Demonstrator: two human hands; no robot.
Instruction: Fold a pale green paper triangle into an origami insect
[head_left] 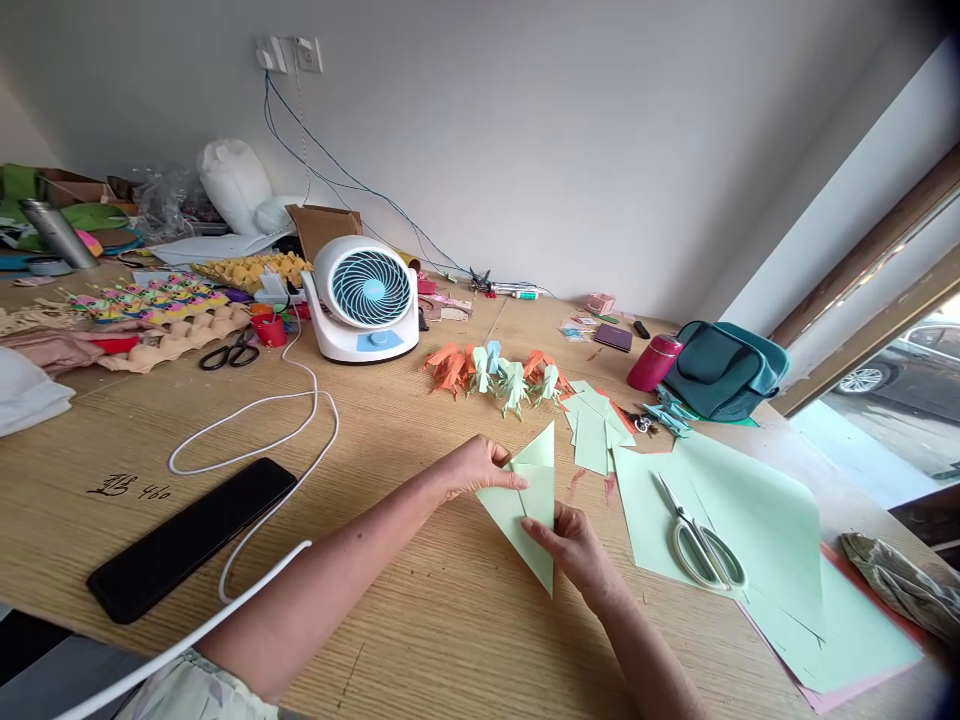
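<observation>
Between my two hands is a sheet of pale green paper (pixel 534 535), folded into a triangle and held just over the table. My left hand (pixel 480 468) pinches its upper left part, thumb lying on the front face. Lower on the right edge, my right hand (pixel 576 545) grips the paper with its thumb pressed on the front. Behind them stand several folded paper figures (pixel 513 385) in orange, pale green and light blue. Cut green paper strips (pixel 591 430) lie to the right of these, close to my hands.
White-handled scissors (pixel 705 550) rest on large green sheets (pixel 780 520) at the right. A fan (pixel 367 300) stands behind; a white cable (pixel 326 440) loops near a long black object (pixel 191 540) at left. A pink bottle (pixel 654 362) leans by a teal bag (pixel 724 370).
</observation>
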